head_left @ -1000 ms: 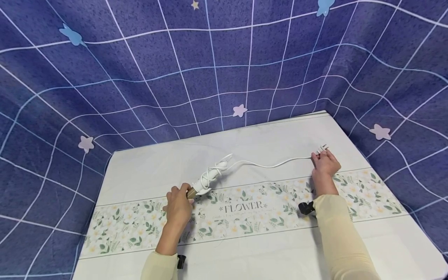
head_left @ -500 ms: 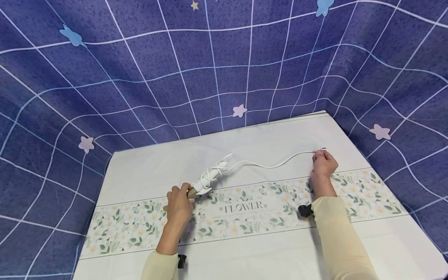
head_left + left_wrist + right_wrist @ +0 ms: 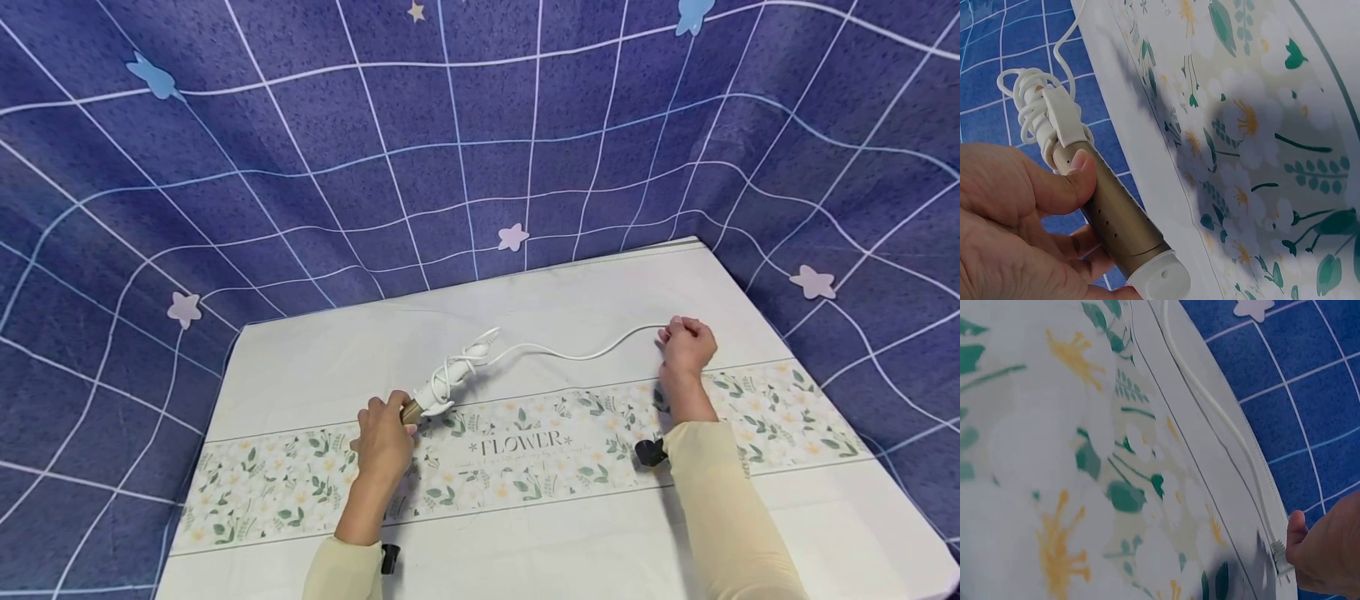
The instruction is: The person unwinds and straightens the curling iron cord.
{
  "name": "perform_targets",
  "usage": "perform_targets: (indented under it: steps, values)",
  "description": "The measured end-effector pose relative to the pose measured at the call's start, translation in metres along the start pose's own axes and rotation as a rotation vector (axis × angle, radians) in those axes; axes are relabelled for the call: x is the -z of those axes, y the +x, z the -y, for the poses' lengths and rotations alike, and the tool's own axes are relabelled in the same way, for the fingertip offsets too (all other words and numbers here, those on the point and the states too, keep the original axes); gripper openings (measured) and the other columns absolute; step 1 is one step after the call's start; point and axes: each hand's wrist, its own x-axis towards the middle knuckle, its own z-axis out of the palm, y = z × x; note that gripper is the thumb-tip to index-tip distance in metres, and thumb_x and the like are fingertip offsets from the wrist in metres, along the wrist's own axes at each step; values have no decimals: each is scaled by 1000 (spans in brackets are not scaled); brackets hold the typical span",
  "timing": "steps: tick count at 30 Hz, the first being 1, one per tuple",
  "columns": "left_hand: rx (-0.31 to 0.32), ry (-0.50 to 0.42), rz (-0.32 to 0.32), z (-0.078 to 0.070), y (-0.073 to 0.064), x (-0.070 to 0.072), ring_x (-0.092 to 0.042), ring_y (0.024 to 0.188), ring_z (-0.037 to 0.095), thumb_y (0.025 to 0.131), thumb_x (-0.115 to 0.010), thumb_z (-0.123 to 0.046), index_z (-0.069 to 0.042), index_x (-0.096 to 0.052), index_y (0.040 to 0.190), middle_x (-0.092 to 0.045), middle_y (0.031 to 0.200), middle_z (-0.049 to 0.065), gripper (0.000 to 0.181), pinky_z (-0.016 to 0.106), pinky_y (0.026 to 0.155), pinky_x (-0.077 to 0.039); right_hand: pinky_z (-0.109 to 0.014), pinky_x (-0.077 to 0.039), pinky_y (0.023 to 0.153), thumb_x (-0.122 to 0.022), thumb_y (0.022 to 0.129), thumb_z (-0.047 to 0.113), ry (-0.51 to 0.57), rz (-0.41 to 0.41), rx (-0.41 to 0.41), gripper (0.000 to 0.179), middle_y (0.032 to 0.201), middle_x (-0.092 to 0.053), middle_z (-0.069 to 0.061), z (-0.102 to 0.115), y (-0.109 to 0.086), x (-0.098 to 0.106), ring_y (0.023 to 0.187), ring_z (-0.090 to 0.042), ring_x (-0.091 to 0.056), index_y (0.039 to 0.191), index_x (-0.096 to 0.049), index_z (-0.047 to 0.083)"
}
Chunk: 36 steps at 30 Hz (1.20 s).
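Corded wand (image 3: 455, 373), gold-and-white: left hand (image 3: 383, 439) curled round gold end (image 3: 1124, 217), right hand (image 3: 687, 344) pinching plug (image 3: 1281, 558); best held steady, cord (image 3: 576, 358) slack.

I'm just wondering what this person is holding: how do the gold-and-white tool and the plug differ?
Size: the tool is long and thick; the plug is small and short. Colour: the tool is gold and white; the plug looks pale, with no gold showing. Cord: the white cord winds round the tool in loops, but meets the plug without any. Both are held: the tool in the left hand, the plug in the right hand.
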Motion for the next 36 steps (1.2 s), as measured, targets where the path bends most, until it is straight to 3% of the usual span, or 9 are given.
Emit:
perform_targets:
  steps: [4,8,16,22,28,36]
  values:
    - [-3,-2,1,-1,-1,1,-45,97,34,82,-72,-5,-10,-59,117,-52,100,17,38,73,81,-35,-21,-53,67,-56,95,4,0,58,1,4,93,-55,-6,-1,-10,-7,77,-14,-60,99,-56,5]
    - [-9,-3,-3,-2,-1,2,-46,97,34,82,-71,-5,-10,-59,118,-52,101,18,38,73,80,-35,-25,-55,69,-56,95,5,8,143,-56,9,91,-60,-11,0,-23,-13,77,-17,-62,104,-57,2]
    - [-24,-13,-14,-3,-1,2,-46,98,34,83,-71,-4,-11,-59,118,-52,101,17,38,74,80,-35,-37,-53,87,-55,98,9,19,332,-191,15,103,-65,-15,-5,-50,-23,88,-23,-68,111,-57,3]
    - [-35,-12,-24,-4,-1,3,-46,97,33,83,-72,-4,-11,-59,118,-52,101,16,38,66,76,-39,-41,-50,88,-51,100,8,-9,477,-230,23,108,-65,-21,-18,-70,-30,93,-27,-69,119,-54,-4]
    - [-43,-8,-35,-6,-3,3,-47,95,33,81,-72,-3,-11,-60,118,-53,99,16,39,63,73,-40,-43,-51,88,-47,102,10,-53,618,-257,39,119,-59,-31,-29,-89,-41,93,-29,-69,133,-44,-13]
    - [-37,-12,-18,-10,-5,4,-46,95,31,82,-71,-5,-12,-60,119,-52,99,14,39,60,74,-40,-44,-50,89,-45,103,14,-18,769,-357,45,129,-46,-41,-43,-104,-51,101,-39,-65,133,-39,-18]
